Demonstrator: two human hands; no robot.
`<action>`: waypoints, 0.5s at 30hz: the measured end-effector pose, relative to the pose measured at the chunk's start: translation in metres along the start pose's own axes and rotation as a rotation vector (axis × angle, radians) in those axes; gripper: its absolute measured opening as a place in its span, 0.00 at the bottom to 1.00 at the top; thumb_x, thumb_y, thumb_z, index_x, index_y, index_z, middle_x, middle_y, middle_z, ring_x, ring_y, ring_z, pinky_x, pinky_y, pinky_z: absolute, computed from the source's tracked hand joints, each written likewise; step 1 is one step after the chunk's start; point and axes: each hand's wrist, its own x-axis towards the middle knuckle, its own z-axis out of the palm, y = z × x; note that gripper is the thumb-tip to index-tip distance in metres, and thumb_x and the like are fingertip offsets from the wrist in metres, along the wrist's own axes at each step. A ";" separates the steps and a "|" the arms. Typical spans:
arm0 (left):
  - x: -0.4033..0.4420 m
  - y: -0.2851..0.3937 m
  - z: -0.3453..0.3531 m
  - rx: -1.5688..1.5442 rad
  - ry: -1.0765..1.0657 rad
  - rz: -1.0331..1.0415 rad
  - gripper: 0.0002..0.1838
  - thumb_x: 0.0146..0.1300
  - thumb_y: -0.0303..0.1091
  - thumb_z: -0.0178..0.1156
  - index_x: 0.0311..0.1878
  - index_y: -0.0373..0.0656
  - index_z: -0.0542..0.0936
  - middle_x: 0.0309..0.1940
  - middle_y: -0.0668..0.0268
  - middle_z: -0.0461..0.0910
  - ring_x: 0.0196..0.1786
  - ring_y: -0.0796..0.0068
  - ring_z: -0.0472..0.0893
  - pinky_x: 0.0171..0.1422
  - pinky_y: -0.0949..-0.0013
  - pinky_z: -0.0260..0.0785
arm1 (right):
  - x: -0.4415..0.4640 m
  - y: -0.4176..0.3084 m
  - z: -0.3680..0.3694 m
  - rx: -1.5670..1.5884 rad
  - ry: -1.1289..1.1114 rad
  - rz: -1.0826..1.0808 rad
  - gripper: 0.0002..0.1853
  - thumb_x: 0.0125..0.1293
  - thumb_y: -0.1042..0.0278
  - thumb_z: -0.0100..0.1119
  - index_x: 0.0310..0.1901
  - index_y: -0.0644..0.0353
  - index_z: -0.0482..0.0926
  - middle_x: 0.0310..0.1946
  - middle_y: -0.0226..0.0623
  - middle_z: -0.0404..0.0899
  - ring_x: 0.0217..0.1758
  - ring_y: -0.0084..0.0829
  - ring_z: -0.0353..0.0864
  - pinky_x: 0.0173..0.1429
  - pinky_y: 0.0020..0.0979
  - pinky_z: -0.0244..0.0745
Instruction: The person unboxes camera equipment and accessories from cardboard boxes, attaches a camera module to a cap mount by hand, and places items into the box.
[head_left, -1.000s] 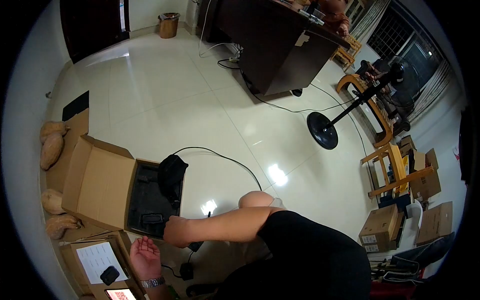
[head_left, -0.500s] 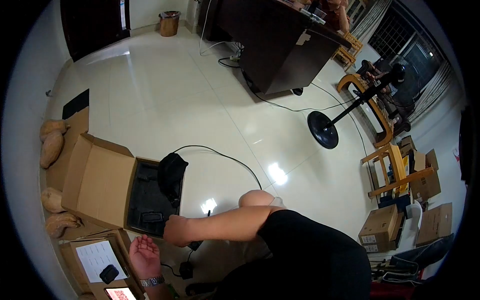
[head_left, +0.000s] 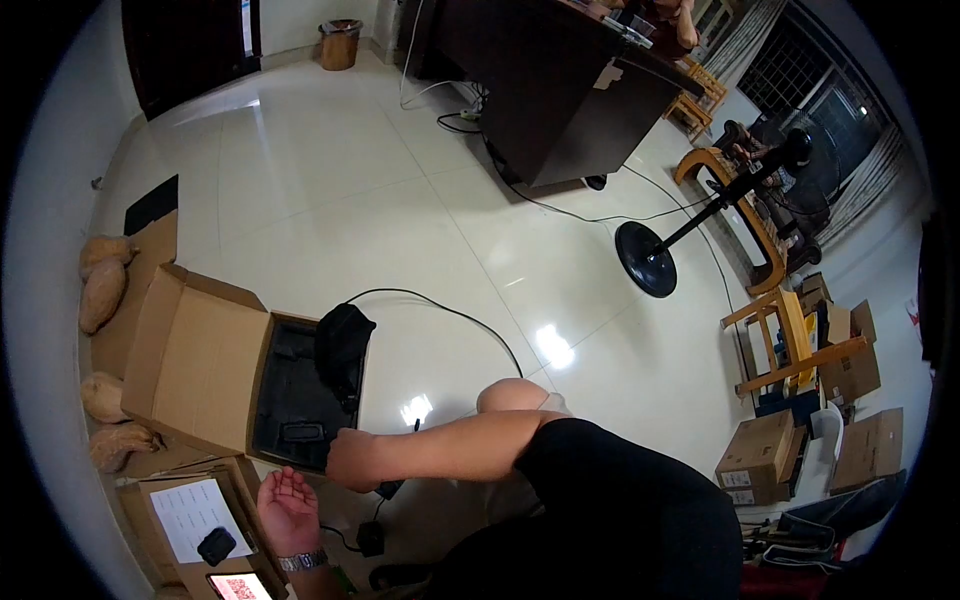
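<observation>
My left hand [head_left: 289, 508], with a metal watch at the wrist, lies palm up with loosely curled fingers apart and nothing in it. It is beside the near edge of an open cardboard box [head_left: 200, 365]. My right hand [head_left: 352, 460] is closed at the box's right corner; its fingertips and anything inside them are hidden. Inside the box is a black tray [head_left: 285, 395] with a molded recess. A black pouch-like item [head_left: 343, 345] rests over the tray's upper right part. A black adapter [head_left: 370, 538] with a cable is on the floor below my right hand.
A paper sheet [head_left: 190, 512], small black device [head_left: 216, 545] and lit phone [head_left: 240, 586] lie on cardboard at lower left. Several tan gourds [head_left: 103, 297] line the wall. A fan [head_left: 648, 262], desk [head_left: 575, 110], stool [head_left: 795, 335] and boxes [head_left: 757, 450] stand beyond; a person [head_left: 672, 22] is behind the desk.
Both my hands stay nearly where they were, with only a slight shift in the view. The person behind the desk has changed arm position.
</observation>
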 end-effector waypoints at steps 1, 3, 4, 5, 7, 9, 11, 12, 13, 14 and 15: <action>0.000 0.000 0.000 0.001 0.002 -0.004 0.08 0.72 0.38 0.56 0.40 0.46 0.78 0.38 0.68 0.85 0.40 0.73 0.82 0.47 0.69 0.76 | 0.002 0.000 0.000 0.004 -0.010 0.003 0.11 0.60 0.68 0.61 0.41 0.60 0.88 0.43 0.43 0.88 0.49 0.40 0.87 0.50 0.41 0.77; 0.000 0.000 0.001 0.001 0.005 -0.008 0.08 0.72 0.39 0.56 0.40 0.46 0.79 0.38 0.68 0.85 0.40 0.73 0.82 0.47 0.69 0.76 | 0.004 0.000 0.002 0.008 -0.020 0.006 0.11 0.60 0.68 0.61 0.41 0.60 0.88 0.43 0.43 0.88 0.49 0.40 0.87 0.50 0.41 0.77; -0.001 0.000 0.001 -0.007 0.010 -0.010 0.08 0.72 0.39 0.56 0.40 0.46 0.79 0.38 0.68 0.84 0.40 0.73 0.82 0.46 0.69 0.76 | 0.004 0.001 0.004 0.009 -0.011 0.005 0.11 0.60 0.68 0.61 0.41 0.60 0.88 0.42 0.43 0.88 0.49 0.40 0.87 0.50 0.41 0.77; -0.001 0.000 0.002 -0.014 0.015 -0.012 0.08 0.72 0.39 0.56 0.40 0.46 0.79 0.38 0.68 0.84 0.40 0.73 0.82 0.46 0.69 0.76 | 0.005 0.001 0.005 0.011 -0.002 0.004 0.11 0.60 0.68 0.61 0.41 0.60 0.88 0.42 0.43 0.88 0.49 0.40 0.87 0.50 0.41 0.77; -0.001 0.000 0.002 -0.008 0.015 -0.008 0.08 0.72 0.39 0.56 0.40 0.46 0.79 0.38 0.68 0.84 0.40 0.73 0.82 0.46 0.69 0.76 | 0.004 0.001 0.003 0.010 -0.007 0.005 0.11 0.60 0.68 0.61 0.41 0.60 0.88 0.42 0.43 0.88 0.49 0.40 0.87 0.50 0.41 0.77; -0.002 0.000 0.003 -0.002 0.014 -0.004 0.08 0.72 0.39 0.56 0.40 0.46 0.79 0.38 0.68 0.84 0.40 0.73 0.82 0.46 0.69 0.76 | 0.003 0.001 0.001 0.010 -0.011 0.005 0.11 0.60 0.67 0.61 0.41 0.60 0.88 0.42 0.43 0.88 0.49 0.41 0.87 0.50 0.41 0.77; -0.004 0.001 0.005 0.019 0.023 0.004 0.08 0.72 0.39 0.56 0.40 0.46 0.79 0.38 0.68 0.84 0.40 0.73 0.82 0.47 0.69 0.76 | 0.002 0.001 0.000 -0.011 -0.030 -0.010 0.11 0.60 0.67 0.61 0.41 0.60 0.88 0.42 0.43 0.88 0.49 0.41 0.87 0.50 0.41 0.77; -0.004 0.001 0.005 0.020 0.023 0.004 0.08 0.72 0.39 0.56 0.40 0.46 0.79 0.38 0.68 0.84 0.40 0.73 0.82 0.47 0.69 0.76 | 0.002 0.000 0.000 -0.011 -0.030 -0.010 0.11 0.60 0.67 0.61 0.41 0.60 0.88 0.42 0.43 0.88 0.49 0.41 0.87 0.50 0.41 0.77; -0.004 0.001 0.005 0.014 0.016 -0.001 0.08 0.72 0.39 0.56 0.40 0.46 0.79 0.38 0.68 0.84 0.40 0.73 0.82 0.47 0.69 0.76 | 0.001 0.000 -0.001 -0.005 -0.021 -0.004 0.11 0.59 0.67 0.62 0.40 0.60 0.88 0.42 0.43 0.88 0.49 0.41 0.87 0.50 0.41 0.76; -0.004 0.002 0.004 0.008 0.010 -0.006 0.08 0.72 0.39 0.56 0.40 0.46 0.79 0.38 0.69 0.84 0.40 0.73 0.82 0.47 0.69 0.75 | 0.000 -0.001 -0.002 0.000 -0.013 0.002 0.11 0.59 0.67 0.62 0.40 0.60 0.88 0.42 0.43 0.88 0.48 0.41 0.87 0.50 0.41 0.76; -0.004 0.001 0.004 0.008 0.010 -0.006 0.08 0.72 0.39 0.56 0.40 0.46 0.79 0.38 0.69 0.84 0.40 0.73 0.82 0.47 0.69 0.75 | 0.001 -0.001 0.000 0.000 -0.013 0.001 0.11 0.59 0.67 0.62 0.40 0.60 0.88 0.42 0.43 0.88 0.48 0.41 0.87 0.50 0.41 0.76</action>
